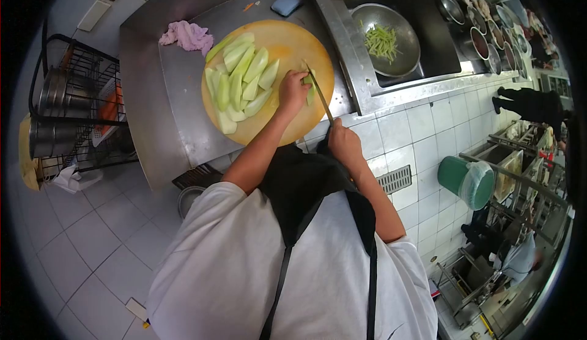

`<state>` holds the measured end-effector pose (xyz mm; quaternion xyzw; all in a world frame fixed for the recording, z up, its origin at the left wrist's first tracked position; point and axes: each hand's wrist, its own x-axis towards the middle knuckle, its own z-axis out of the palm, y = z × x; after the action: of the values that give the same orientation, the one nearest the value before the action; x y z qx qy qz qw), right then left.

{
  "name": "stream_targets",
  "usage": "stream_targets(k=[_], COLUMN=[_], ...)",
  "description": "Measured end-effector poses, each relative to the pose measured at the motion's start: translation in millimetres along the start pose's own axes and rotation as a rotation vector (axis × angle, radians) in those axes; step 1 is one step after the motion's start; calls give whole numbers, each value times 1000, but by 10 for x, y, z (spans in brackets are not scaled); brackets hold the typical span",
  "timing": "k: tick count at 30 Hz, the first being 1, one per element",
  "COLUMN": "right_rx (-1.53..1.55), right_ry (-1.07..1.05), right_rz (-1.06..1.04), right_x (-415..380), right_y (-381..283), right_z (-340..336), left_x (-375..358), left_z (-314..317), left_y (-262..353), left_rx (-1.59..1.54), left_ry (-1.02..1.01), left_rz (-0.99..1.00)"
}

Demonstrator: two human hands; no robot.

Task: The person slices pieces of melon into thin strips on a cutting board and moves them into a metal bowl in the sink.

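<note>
A round wooden cutting board [278,43] lies on the steel counter and bears several pale green, gourd-like wedges [235,89], heaped on its left half. My right hand [345,141] is closed round the handle of a knife [323,98] at the board's near right edge. The blade slants up and left over the board. My left hand [293,91] rests on the board's right side, fingers curled against a green gourd piece [309,89] beside the blade. Its fingertips are close to the knife, and they partly hide the piece.
Right of the counter, a metal bowl [406,50] of green strips sits in a sink [431,16]. A pink cloth [186,36] and blue sponge [286,4] lie behind the board. A wire rack [79,120] stands left, a green bin [455,175] right; other people are farther off.
</note>
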<state>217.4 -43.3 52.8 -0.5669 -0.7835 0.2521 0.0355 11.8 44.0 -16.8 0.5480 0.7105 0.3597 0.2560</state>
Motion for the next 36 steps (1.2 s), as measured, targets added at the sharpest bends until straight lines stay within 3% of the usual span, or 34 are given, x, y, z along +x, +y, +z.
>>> stream_targets(k=[4,7,13,16,25,36], right_rx=[-44,-62,-24,-11,-40,-4], right_ry=[0,18,29,11,-25,30], right_rz=[-12,-32,-60,-42,-33,-80], right_x=[65,208,287,172,126,394], right_y=[82,112,96,62,102,176], right_z=[129,247,136,61,119,269], left_x=[9,3,-5,-33,-12,25], left_z=[-21,-22,22,51,64,51], left_y=[29,6,-9,-47,-40,-132], left_rx=[-35,24,-68,-20,-96,-93], left_ry=[-45,3,-1,90,58,91], left_rz=[-45,43,-85,27,-56,23])
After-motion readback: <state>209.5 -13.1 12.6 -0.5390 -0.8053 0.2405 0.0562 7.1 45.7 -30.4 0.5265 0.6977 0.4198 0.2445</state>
